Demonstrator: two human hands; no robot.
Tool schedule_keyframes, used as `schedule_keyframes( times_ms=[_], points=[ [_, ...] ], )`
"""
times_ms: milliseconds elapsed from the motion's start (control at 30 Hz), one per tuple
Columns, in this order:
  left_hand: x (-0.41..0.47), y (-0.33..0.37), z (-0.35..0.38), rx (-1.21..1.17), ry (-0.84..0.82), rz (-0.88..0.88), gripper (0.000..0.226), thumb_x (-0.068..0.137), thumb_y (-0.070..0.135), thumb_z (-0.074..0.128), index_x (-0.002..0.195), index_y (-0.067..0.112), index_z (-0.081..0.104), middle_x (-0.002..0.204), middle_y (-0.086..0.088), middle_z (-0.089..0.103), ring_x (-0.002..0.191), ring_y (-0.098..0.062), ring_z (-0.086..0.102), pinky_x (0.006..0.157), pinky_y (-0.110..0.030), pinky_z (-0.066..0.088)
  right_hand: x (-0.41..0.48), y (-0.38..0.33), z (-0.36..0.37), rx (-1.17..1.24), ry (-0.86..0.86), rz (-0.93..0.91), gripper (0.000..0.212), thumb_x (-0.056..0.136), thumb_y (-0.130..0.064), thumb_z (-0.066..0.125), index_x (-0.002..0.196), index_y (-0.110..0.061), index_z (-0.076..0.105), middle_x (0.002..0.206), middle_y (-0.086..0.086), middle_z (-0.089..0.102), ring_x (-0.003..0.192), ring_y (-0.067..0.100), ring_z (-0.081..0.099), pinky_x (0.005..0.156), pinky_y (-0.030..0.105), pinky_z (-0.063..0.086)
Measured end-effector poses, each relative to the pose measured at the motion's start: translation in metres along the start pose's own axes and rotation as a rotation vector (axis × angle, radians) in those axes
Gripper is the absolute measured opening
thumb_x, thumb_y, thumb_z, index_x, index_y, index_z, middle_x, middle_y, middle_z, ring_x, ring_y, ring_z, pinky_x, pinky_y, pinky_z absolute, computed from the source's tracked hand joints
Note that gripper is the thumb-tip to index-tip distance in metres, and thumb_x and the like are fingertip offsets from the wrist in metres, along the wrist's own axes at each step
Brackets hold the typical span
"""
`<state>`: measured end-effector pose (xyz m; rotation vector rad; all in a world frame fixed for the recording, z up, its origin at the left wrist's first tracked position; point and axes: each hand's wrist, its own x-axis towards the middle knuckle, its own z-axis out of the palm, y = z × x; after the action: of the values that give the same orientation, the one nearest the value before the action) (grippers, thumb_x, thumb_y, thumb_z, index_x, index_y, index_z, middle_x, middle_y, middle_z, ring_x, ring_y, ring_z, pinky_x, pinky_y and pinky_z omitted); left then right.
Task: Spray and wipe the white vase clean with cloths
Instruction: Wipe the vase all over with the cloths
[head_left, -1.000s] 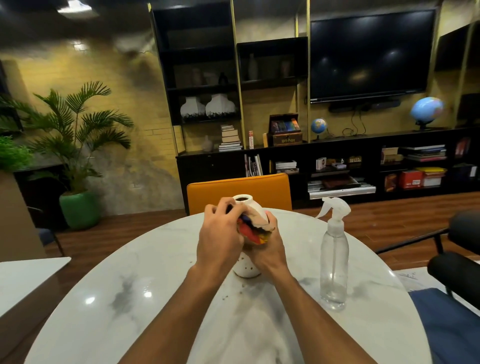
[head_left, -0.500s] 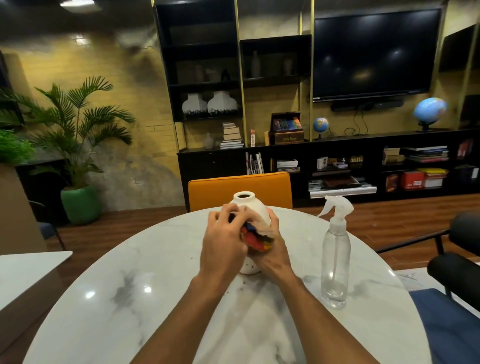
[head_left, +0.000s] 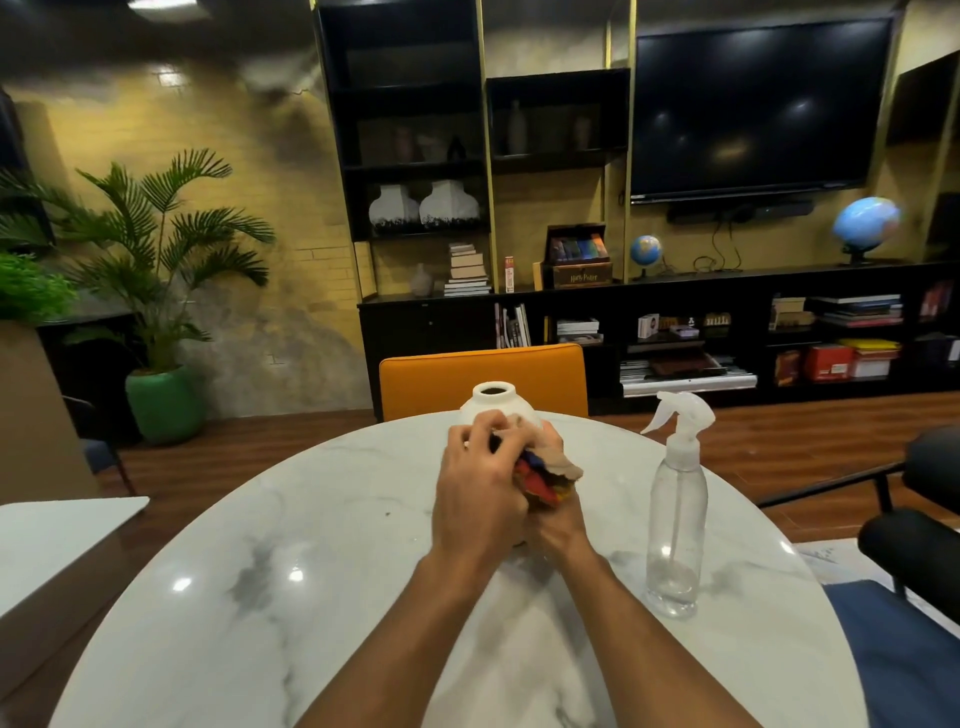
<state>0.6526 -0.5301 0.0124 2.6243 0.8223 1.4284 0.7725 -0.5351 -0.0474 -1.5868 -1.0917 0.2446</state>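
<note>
Wiping step. Left hand (head_left: 478, 483) curls round vase (head_left: 493, 402), steadying it; right hand (head_left: 557, 519) clutches bunched cloth (head_left: 545, 470) against its side. Next, probably: turn vase to unwiped faces.

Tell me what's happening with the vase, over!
Left hand grips white vase. Right hand holds cloth on it. Spray bottle stands clear, right side.

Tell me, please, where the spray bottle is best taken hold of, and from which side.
Grip the narrow neck just under the white trigger head of the spray bottle. It stands upright and free on the table, its nozzle pointing left toward the white vase, so come from its right side, probably with the right hand once it drops the cloth.
</note>
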Motion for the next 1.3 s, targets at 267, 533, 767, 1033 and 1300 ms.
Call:
schedule_keyframes(
  times_ms=[267, 533, 767, 1033, 1300],
  points=[
    [-0.002, -0.005, -0.002, -0.047, 0.084, -0.095, 0.048, 0.080, -0.001, 0.069, 0.123, 0.021, 0.068, 0.130, -0.010, 0.056, 0.116, -0.028, 0.051, 0.088, -0.037, 0.059, -0.005, -0.014, -0.004, 0.035, 0.072, 0.003, 0.095, 0.074, -0.067, 0.077, 0.149, -0.038, 0.027, 0.127, -0.015, 0.057, 0.110, 0.009, 0.063, 0.093, 0.031, 0.058],
    [-0.003, 0.011, 0.010, 0.008, 0.024, -0.028, 0.049, 0.075, 0.004, 0.078, 0.121, 0.021, 0.072, 0.131, -0.010, 0.061, 0.115, -0.032, 0.056, 0.088, -0.044, 0.061, -0.001, -0.002, 0.000, 0.038, -0.085, -0.012, 0.074, 0.094, -0.046, 0.069, 0.153, -0.021, 0.032, 0.139, -0.011, 0.052, 0.116, -0.010, 0.054, 0.102, 0.007, 0.044],
    [-0.009, -0.022, 0.000, -0.111, 0.154, -0.221, 0.045, 0.083, -0.002, 0.067, 0.121, 0.021, 0.065, 0.131, -0.007, 0.050, 0.114, -0.025, 0.048, 0.086, -0.039, 0.060, -0.009, -0.020, -0.003, 0.035, 0.093, 0.013, 0.119, 0.051, -0.087, 0.077, 0.149, -0.050, 0.018, 0.140, -0.013, 0.052, 0.118, 0.015, 0.058, 0.098, 0.041, 0.057],
    [-0.017, 0.020, 0.020, -0.046, 0.034, -0.062, 0.049, 0.080, 0.003, 0.075, 0.124, 0.024, 0.070, 0.131, -0.010, 0.060, 0.118, -0.031, 0.054, 0.093, -0.047, 0.059, -0.012, 0.003, -0.004, 0.087, -0.108, 0.051, 0.057, 0.106, -0.023, 0.053, 0.154, -0.002, 0.031, 0.157, 0.008, 0.040, 0.133, -0.011, 0.041, 0.094, -0.006, 0.030],
    [0.000, -0.026, -0.011, -0.263, 0.169, -0.176, 0.049, 0.081, -0.007, 0.062, 0.123, 0.017, 0.065, 0.129, -0.004, 0.053, 0.117, -0.022, 0.053, 0.090, -0.011, 0.044, -0.007, -0.003, -0.026, 0.283, -0.154, 0.077, 0.116, 0.061, -0.041, 0.098, 0.152, -0.042, 0.026, 0.139, -0.012, 0.053, 0.123, 0.013, 0.058, 0.098, 0.036, 0.056]
  ],
)
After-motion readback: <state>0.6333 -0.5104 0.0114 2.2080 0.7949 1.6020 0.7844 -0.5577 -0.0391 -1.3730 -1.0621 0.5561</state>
